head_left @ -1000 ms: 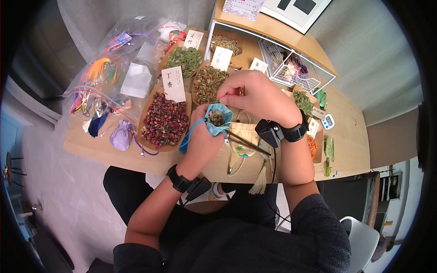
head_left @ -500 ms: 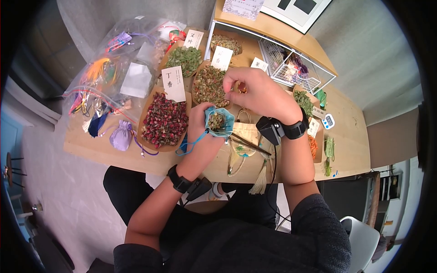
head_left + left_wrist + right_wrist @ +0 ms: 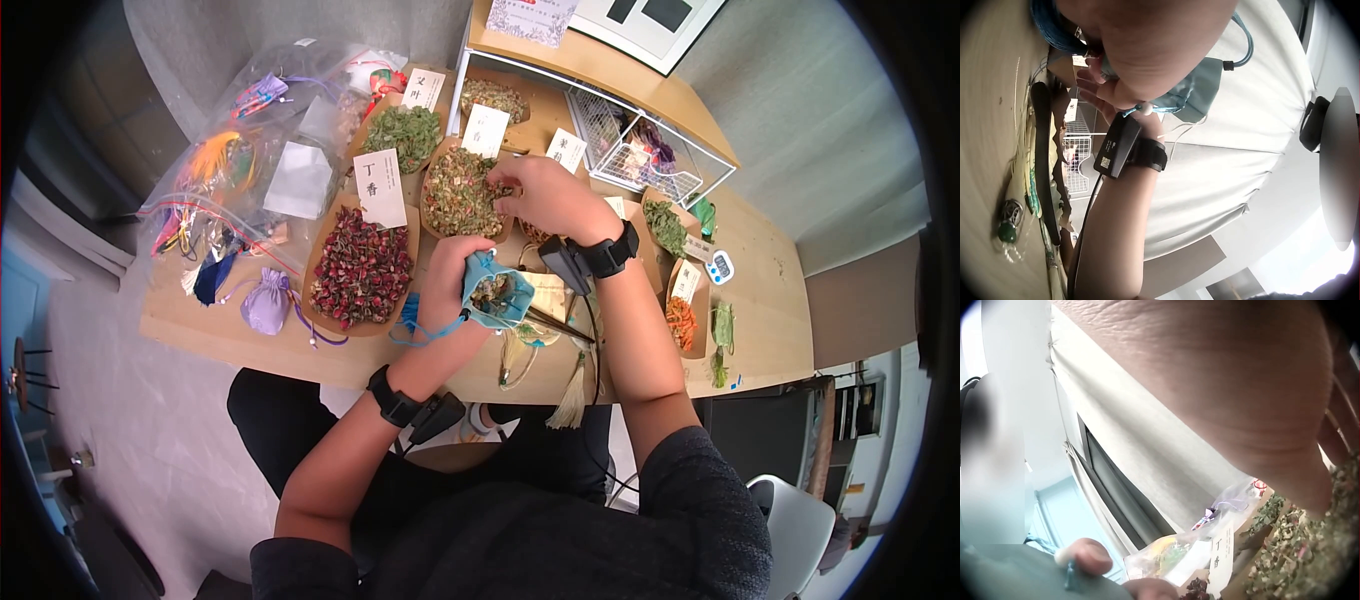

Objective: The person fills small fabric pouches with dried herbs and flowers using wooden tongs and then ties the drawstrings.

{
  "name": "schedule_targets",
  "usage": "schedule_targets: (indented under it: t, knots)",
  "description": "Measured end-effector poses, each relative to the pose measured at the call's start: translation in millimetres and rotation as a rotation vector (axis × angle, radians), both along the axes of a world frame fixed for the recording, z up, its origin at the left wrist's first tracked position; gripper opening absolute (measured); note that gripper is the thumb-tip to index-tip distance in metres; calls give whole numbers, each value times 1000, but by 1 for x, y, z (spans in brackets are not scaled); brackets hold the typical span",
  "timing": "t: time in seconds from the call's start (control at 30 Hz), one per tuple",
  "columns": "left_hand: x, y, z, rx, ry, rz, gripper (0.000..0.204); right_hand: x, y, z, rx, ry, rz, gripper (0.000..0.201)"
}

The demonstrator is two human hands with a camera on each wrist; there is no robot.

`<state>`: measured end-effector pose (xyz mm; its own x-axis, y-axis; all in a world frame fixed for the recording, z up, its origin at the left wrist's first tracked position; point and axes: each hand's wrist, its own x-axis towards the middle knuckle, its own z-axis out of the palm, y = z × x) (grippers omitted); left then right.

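My left hand grips a light blue drawstring pouch, its mouth spread wide. Chopped dried herbs show inside. My right hand reaches over a brown paper tray of mixed dried herbs, fingertips at the right side of the heap. In the right wrist view the thumb tip touches the herbs, with the fingers apart from it. The left wrist view shows the pouch behind my left hand, its cord and white bead hanging.
Left of the pouch is a tray of dried rosebuds, with a purple pouch beside it. A cream tasselled pouch and dark sticks lie under the hands. A plastic bag, a wire basket shelf and a timer stand around.
My right hand has moved away from above the pouch to the herb tray, and its fingers have parted. The blue pouch has shifted slightly right and toward me in my left hand.
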<state>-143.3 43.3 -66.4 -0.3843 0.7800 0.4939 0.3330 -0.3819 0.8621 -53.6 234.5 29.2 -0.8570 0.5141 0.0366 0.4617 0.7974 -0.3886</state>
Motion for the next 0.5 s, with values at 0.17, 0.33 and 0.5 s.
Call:
schedule_targets:
  t: [0.17, 0.33, 0.5]
  knots:
    - [-2, -2, 4, 39, 8, 4, 59, 0, -4, 11, -45, -44, -75, 39]
    - [2, -4, 19, 88, 63, -31, 60, 1, 5, -2, 128, 46, -15, 34]
    - [0, -10, 19, 105, 108, -260, 60, 0, 7, -5, 258, 11, -121, 32]
